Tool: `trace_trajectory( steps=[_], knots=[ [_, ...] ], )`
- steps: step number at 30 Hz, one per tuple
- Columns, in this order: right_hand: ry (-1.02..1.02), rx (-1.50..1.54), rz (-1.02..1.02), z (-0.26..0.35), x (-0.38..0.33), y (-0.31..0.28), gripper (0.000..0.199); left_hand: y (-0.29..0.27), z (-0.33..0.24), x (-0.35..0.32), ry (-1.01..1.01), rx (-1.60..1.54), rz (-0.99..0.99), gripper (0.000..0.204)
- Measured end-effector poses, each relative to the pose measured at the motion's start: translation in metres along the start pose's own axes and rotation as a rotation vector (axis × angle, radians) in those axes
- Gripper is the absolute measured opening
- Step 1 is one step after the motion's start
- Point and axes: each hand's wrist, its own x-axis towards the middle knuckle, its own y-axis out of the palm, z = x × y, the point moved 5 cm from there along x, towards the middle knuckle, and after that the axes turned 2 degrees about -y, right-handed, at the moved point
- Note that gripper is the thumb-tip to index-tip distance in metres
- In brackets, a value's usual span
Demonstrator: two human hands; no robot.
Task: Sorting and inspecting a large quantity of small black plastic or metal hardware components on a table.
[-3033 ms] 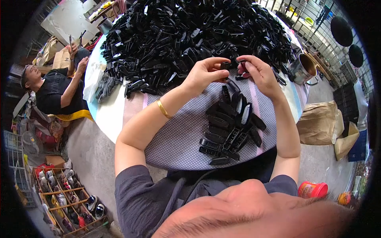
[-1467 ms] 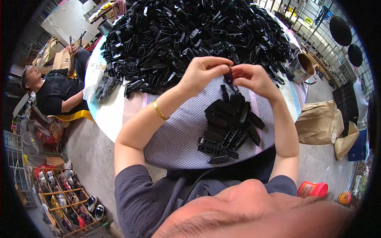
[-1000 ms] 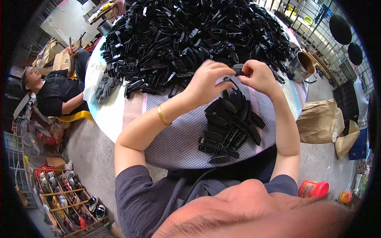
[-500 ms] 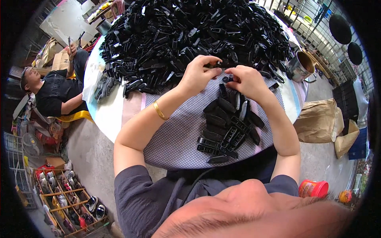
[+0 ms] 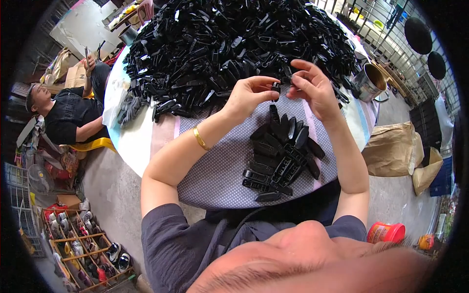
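Observation:
My left hand [image 5: 246,99] pinches a small black plastic piece [image 5: 275,88] between thumb and forefinger, just in front of the big heap. Close to its right, my right hand [image 5: 316,93] has its forefinger raised and its thumb and other fingers drawn together. Whatever sits at those fingertips blends into the black heap behind. A heap of black plastic clip-like parts [image 5: 220,46] covers the far part of the round table. Nearer to me, between my forearms, lies a smaller loose cluster of long black parts [image 5: 283,156], some with slotted frames.
The round table [image 5: 215,171] has a patterned cover. A grey cloth [image 5: 130,108] lies at its left, and a metal pot [image 5: 370,81] stands at its right. Brown paper bags [image 5: 393,149] are on the floor to the right. A seated person [image 5: 73,110] is at the left.
My right hand has lifted and moved slightly away from my left, its forefinger now raised. The left hand has shifted a little toward me, the small black piece now showing in its pinch.

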Motion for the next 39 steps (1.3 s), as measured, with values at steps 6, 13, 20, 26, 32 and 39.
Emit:
trace_trajectory(
  steps=[6,13,20,26,32,39],
  knots=[
    [0.110,-0.111,0.023,-0.025,0.000,0.003,0.021,-0.005,0.001,0.000,0.079,-0.066,-0.029,0.031],
    [0.088,-0.226,0.049,-0.026,-0.002,0.006,0.018,-0.008,-0.001,0.002,0.076,-0.101,-0.034,0.032],
    [-0.207,-0.563,-0.034,-0.027,-0.005,0.012,0.018,-0.003,0.005,0.001,0.071,-0.189,-0.062,0.031],
    [-0.202,-0.666,0.060,-0.023,-0.004,0.013,0.024,-0.006,-0.002,0.005,0.074,-0.349,0.033,0.025],
    [-0.352,-0.790,0.122,-0.004,-0.015,0.027,0.021,-0.005,-0.016,-0.003,0.194,-0.195,0.080,0.022],
    [-0.024,-0.906,0.132,0.022,0.013,-0.030,0.027,0.029,-0.046,-0.020,0.335,0.397,0.204,0.034]
  ],
)
